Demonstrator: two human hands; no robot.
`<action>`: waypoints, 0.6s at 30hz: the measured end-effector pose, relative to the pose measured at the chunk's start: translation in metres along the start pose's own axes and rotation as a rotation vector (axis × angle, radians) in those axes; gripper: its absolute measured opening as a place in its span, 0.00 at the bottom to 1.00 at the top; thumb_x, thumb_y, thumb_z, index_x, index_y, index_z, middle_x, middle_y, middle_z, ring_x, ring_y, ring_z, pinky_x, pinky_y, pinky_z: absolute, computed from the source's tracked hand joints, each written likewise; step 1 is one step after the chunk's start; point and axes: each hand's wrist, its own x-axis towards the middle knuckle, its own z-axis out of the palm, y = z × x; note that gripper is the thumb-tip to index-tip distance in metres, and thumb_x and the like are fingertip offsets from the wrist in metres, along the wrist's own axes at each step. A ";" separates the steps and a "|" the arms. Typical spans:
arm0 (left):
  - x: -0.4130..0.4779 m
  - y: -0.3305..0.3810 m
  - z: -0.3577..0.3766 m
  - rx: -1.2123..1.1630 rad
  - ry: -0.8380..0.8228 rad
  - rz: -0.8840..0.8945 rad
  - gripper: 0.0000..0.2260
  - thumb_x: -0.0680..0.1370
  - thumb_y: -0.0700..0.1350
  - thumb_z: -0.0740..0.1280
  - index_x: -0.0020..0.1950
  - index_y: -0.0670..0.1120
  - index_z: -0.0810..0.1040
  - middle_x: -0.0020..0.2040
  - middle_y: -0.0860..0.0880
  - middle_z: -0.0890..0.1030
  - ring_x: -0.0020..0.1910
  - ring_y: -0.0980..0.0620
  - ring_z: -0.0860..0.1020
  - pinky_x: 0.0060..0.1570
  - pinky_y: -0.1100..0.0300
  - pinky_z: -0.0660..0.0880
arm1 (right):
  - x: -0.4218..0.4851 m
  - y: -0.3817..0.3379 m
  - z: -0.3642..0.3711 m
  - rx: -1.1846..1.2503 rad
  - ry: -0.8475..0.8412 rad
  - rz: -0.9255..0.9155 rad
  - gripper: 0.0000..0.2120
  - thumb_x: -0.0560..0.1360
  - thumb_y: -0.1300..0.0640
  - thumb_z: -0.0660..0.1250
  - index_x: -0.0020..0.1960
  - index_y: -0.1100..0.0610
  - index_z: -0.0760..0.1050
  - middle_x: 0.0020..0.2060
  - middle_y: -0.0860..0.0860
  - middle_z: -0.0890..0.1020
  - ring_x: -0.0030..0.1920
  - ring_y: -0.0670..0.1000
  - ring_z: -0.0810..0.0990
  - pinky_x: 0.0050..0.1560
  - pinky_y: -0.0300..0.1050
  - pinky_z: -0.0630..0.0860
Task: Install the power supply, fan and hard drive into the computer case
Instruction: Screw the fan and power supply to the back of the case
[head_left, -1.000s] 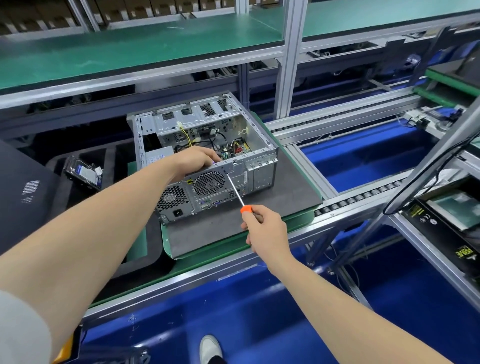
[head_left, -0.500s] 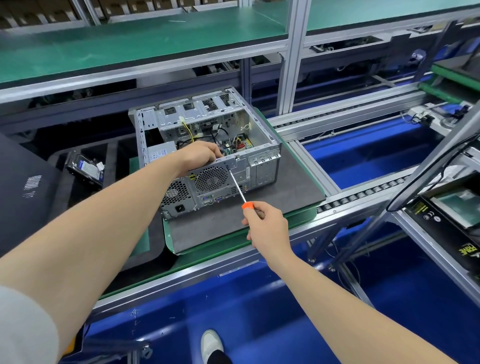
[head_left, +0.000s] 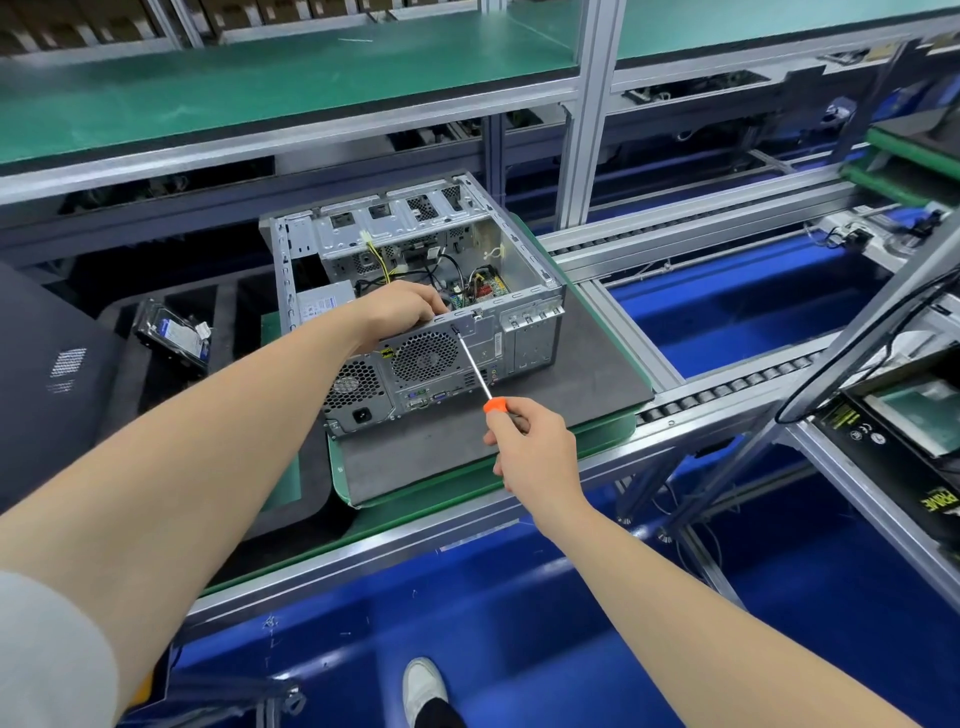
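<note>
Fan (head_left: 425, 358) sat behind its round grille in the rear wall of the computer case (head_left: 511, 260), which stood open-topped on a grey mat (head_left: 467, 452) on the bench. The power supply (head_left: 324, 304) lay in the near-left corner of the case. The hard drive (head_left: 171, 332) remained outside, in a dark tray to the left.

Over the last second little had altered. The right hand (head_left: 535, 452) kept its grip on the orange-handled screwdriver (head_left: 472, 364), and the tip held at the same screw point at the upper right corner of the grille. The left hand (head_left: 400, 312) stayed over the top edge of the rear wall, fingers curled down inside; whether they gripped the fan could not be told.

Judgement: a fan screw was being driven, the fan fixing was unfinished, and the hard drive was yet to be fitted.
</note>
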 end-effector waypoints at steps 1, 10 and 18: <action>0.000 0.000 0.000 0.002 0.002 0.001 0.14 0.76 0.33 0.60 0.47 0.45 0.84 0.67 0.48 0.79 0.70 0.43 0.74 0.54 0.57 0.68 | 0.000 0.000 0.000 0.000 -0.001 -0.001 0.06 0.81 0.48 0.65 0.52 0.45 0.81 0.37 0.48 0.85 0.31 0.47 0.77 0.34 0.46 0.75; -0.004 0.002 0.001 0.014 -0.007 0.018 0.14 0.76 0.33 0.60 0.47 0.46 0.83 0.66 0.51 0.77 0.54 0.57 0.74 0.49 0.62 0.67 | -0.001 0.001 0.000 0.000 -0.001 -0.009 0.06 0.81 0.48 0.65 0.51 0.45 0.81 0.37 0.48 0.85 0.30 0.46 0.77 0.32 0.45 0.74; -0.004 0.003 0.001 0.008 0.000 0.010 0.14 0.77 0.33 0.59 0.50 0.45 0.84 0.63 0.52 0.77 0.56 0.54 0.74 0.50 0.61 0.66 | -0.001 0.000 -0.001 -0.001 0.000 -0.015 0.06 0.82 0.49 0.65 0.51 0.45 0.81 0.37 0.48 0.85 0.31 0.47 0.77 0.33 0.46 0.75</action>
